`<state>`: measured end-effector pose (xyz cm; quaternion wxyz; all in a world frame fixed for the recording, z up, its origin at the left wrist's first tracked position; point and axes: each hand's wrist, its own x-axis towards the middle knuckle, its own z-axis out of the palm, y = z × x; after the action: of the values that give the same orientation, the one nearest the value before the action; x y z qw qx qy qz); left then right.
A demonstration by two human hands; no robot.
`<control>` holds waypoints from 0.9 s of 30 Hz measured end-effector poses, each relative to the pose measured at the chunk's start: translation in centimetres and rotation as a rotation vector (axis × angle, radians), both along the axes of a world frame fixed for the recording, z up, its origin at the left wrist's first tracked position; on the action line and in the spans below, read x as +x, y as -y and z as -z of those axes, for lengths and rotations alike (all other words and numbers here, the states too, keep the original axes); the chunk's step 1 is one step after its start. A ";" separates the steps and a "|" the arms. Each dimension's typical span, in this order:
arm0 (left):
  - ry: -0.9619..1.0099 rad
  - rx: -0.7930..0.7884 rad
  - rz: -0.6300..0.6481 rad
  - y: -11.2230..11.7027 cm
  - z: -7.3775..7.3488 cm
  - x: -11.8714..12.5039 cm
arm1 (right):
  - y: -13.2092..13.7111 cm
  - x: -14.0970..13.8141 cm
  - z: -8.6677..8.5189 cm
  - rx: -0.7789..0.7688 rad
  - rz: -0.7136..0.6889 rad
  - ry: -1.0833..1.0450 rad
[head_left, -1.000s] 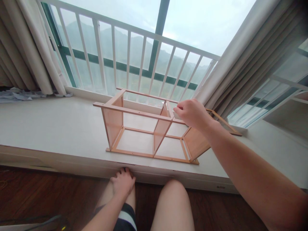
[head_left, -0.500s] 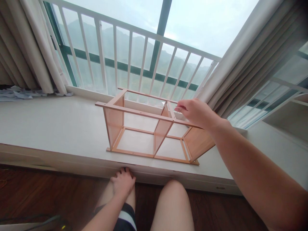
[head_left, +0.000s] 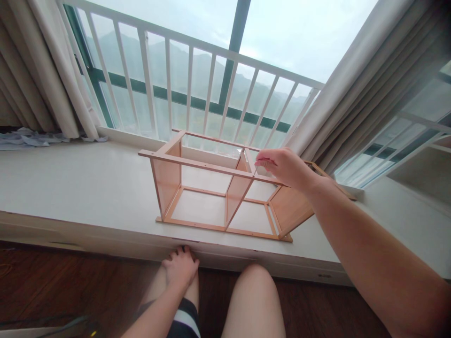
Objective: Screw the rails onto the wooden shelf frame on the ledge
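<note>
A wooden shelf frame point(head_left: 197, 162) with a few panels lies on its side on the white window ledge. Over its upper rail, near the middle crosspiece, is my right hand point(head_left: 278, 164). Its fingers are pinched around a thin metal hex key point(head_left: 255, 170), most of which they hide. The key's tip meets the rail at the joint where the middle panel point(head_left: 237, 197) joins it. My left hand point(head_left: 181, 267) lies on my left knee, fingers spread, holding nothing.
Behind the frame runs a white railing point(head_left: 190, 75) before the window. Curtains hang at left point(head_left: 45, 70) and right point(head_left: 352, 89). The white ledge point(head_left: 77, 183) drops off at its front edge above a dark wood floor point(head_left: 88, 286).
My right hand has shifted slightly and turned, bringing the hex key down to the joint on the rail. My left hand stays on the knee, and the frame has hardly moved.
</note>
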<state>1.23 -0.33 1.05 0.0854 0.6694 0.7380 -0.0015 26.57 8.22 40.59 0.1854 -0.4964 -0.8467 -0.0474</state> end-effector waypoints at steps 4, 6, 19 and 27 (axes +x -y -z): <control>-0.002 -0.017 0.002 0.0 -0.1 0.0 | -0.5 1.0 0.2 -0.043 -0.107 -0.071; 0.000 -0.022 0.004 0.0 -0.2 0.0 | -0.7 1.4 0.3 -0.064 -0.144 -0.098; 0.007 -0.018 0.011 0.0 0.0 0.0 | -0.4 0.2 -0.1 0.075 0.002 0.086; -0.004 -0.001 0.008 0.0 0.2 0.0 | 0.4 -1.8 0.2 0.130 0.272 0.099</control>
<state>1.23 -0.32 0.85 0.0841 0.6722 0.7355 -0.0034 24.79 7.81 40.37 0.1672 -0.5907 -0.7748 -0.1511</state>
